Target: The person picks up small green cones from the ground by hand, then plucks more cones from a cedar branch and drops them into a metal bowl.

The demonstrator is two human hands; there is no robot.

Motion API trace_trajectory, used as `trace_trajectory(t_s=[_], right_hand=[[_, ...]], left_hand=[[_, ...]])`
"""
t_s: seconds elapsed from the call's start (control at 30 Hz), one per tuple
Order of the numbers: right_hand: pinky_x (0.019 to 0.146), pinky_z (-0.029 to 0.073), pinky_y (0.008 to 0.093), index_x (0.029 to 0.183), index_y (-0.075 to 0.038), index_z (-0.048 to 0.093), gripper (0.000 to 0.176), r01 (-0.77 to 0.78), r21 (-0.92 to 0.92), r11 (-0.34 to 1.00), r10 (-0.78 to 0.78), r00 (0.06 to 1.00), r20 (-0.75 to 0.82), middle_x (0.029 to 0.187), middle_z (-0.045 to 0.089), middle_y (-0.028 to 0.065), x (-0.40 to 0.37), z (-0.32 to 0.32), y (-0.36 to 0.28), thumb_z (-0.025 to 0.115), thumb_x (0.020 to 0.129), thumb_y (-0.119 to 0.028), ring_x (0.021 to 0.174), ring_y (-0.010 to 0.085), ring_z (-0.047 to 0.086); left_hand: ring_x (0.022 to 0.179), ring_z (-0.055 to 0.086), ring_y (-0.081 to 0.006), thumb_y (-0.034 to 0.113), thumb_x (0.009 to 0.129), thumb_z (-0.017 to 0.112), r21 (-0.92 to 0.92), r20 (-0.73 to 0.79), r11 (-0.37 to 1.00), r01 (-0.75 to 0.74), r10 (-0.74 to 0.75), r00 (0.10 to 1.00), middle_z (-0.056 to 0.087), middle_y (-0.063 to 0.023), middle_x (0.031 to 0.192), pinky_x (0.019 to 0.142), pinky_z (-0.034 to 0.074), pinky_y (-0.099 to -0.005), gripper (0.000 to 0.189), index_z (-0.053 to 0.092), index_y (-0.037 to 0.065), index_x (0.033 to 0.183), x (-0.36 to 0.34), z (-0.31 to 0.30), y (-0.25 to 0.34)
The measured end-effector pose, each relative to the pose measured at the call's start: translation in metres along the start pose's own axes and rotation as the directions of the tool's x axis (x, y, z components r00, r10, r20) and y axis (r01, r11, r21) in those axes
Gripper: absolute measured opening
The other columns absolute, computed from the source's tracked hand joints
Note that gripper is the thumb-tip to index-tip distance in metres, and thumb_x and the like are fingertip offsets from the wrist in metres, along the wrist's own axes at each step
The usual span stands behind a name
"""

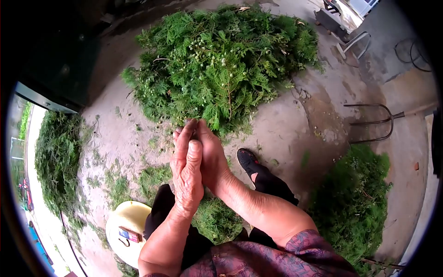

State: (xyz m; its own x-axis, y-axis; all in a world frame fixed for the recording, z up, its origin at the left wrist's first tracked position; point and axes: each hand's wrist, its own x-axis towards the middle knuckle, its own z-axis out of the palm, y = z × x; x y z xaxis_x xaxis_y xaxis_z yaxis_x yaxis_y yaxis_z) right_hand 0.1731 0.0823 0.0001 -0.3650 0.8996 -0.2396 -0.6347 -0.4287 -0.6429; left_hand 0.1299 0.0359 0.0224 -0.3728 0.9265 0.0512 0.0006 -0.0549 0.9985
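Just in front of the near edge of a large heap of green conifer cuttings (221, 60), my two hands are pressed together, palms facing each other. My left hand (186, 171) lies along the left side, its thumb on top and its fingers close together. Against it is my right hand (211, 154), its fingers partly hidden. Whatever may lie between the palms is out of sight. Small pale round cones dot the heap. A smaller pile of green sprigs (217, 220) lies on the ground below my forearms, between my legs.
At the left stands a pale yellow round surface (122, 217) with a keypad phone (131, 234) on it. Another green pile (57, 152) lies at far left, another (353, 198) at lower right. A pitchfork (385, 122) rests at right. Loose sprigs litter the concrete floor.
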Motion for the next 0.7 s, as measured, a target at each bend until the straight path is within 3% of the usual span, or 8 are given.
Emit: trace_trajectory(t_s=[0.07,0.2,0.27,0.37,0.4,0.43,0.67,0.7], right_hand=[[0.067,0.043,0.0277,0.084,-0.008,0.05,0.037,-0.27,0.404,0.874,0.288,0.957,0.017,0.075,0.052,0.001,0.001,-0.007,0.001,0.039,0.093,-0.042,0.071,0.0124,0.049],[0.073,0.045,0.03,0.086,-0.007,0.051,0.038,-0.315,0.426,0.849,0.344,0.939,0.007,0.077,0.054,0.0028,-0.006,-0.002,-0.01,0.039,0.093,-0.042,0.075,0.0154,0.051],[0.074,0.045,0.0301,0.086,-0.007,0.052,0.035,-0.27,0.403,0.874,0.318,0.947,-0.055,0.078,0.054,0.0031,-0.001,-0.012,-0.003,0.04,0.093,-0.039,0.076,0.0156,0.052],[0.072,0.046,0.0286,0.094,-0.005,0.05,0.03,-0.162,0.047,0.986,0.163,0.986,-0.028,0.083,0.055,0.0055,0.003,-0.024,-0.007,0.043,0.093,-0.034,0.078,0.017,0.055],[0.07,0.047,0.0308,0.1,-0.003,0.048,0.031,-0.267,0.347,0.899,0.311,0.948,-0.075,0.086,0.056,0.0074,0.004,-0.014,-0.016,0.044,0.092,-0.033,0.079,0.0191,0.055],[0.065,0.047,0.0295,0.097,-0.004,0.049,0.031,-0.287,0.286,0.914,0.326,0.94,-0.099,0.084,0.056,0.0078,0.004,-0.015,-0.019,0.046,0.092,-0.034,0.075,0.0187,0.055],[0.043,0.04,0.0248,0.083,-0.004,0.052,0.037,-0.254,-0.057,0.966,0.249,0.965,-0.079,0.073,0.055,0.0067,0.025,-0.063,-0.042,0.058,0.083,-0.041,0.056,0.0146,0.051],[0.045,0.035,0.0221,0.088,-0.003,0.054,0.034,-0.246,-0.101,0.964,0.24,0.968,-0.073,0.073,0.053,0.0058,0.024,-0.066,-0.046,0.051,0.088,-0.037,0.057,0.0126,0.046]], left_hand=[[0.119,0.04,-0.0248,0.043,0.09,0.045,-0.024,0.009,1.0,0.021,-0.021,1.0,0.048,-0.0162,0.124,0.101,0.028,-0.0345,0.056,0.043,0.0,0.126,0.0,-0.002,-0.001],[0.107,0.048,-0.017,0.036,0.091,0.046,-0.034,0.012,0.998,-0.05,0.05,0.999,0.055,-0.0096,0.116,0.096,0.034,-0.0294,0.046,0.051,0.001,0.12,0.005,-0.003,-0.004],[0.108,0.048,-0.0166,0.035,0.092,0.046,-0.112,0.063,0.992,0.049,-0.042,0.997,0.054,-0.0093,0.116,0.096,0.034,-0.0292,0.044,0.051,0.001,0.119,0.005,-0.005,0.003],[0.106,0.052,-0.0214,0.039,0.091,0.044,-0.299,0.057,0.953,0.038,-0.022,0.998,0.054,-0.0136,0.116,0.093,0.04,-0.034,0.049,0.052,-0.003,0.115,0.009,-0.014,0.004],[0.104,0.054,-0.0231,0.039,0.091,0.044,-0.392,0.051,0.918,0.062,-0.046,0.998,0.054,-0.0149,0.116,0.09,0.043,-0.0354,0.049,0.052,-0.004,0.113,0.01,-0.019,0.007],[0.091,0.059,-0.0185,0.036,0.09,0.049,-0.528,0.008,0.845,0.088,-0.098,0.995,0.06,-0.0115,0.103,0.078,0.05,-0.032,0.042,0.056,-0.001,0.108,0.013,-0.023,0.011],[0.079,0.061,-0.0188,0.035,0.087,0.055,-0.44,-0.163,0.897,0.033,-0.116,0.98,0.063,-0.013,0.093,0.072,0.049,-0.0297,0.04,0.058,-0.003,0.098,0.025,-0.066,0.0],[0.09,0.059,-0.0206,0.035,0.09,0.048,-0.422,-0.109,0.903,0.088,-0.147,0.983,0.061,-0.0138,0.103,0.083,0.044,-0.0319,0.039,0.055,-0.001,0.105,0.025,-0.073,-0.004]])
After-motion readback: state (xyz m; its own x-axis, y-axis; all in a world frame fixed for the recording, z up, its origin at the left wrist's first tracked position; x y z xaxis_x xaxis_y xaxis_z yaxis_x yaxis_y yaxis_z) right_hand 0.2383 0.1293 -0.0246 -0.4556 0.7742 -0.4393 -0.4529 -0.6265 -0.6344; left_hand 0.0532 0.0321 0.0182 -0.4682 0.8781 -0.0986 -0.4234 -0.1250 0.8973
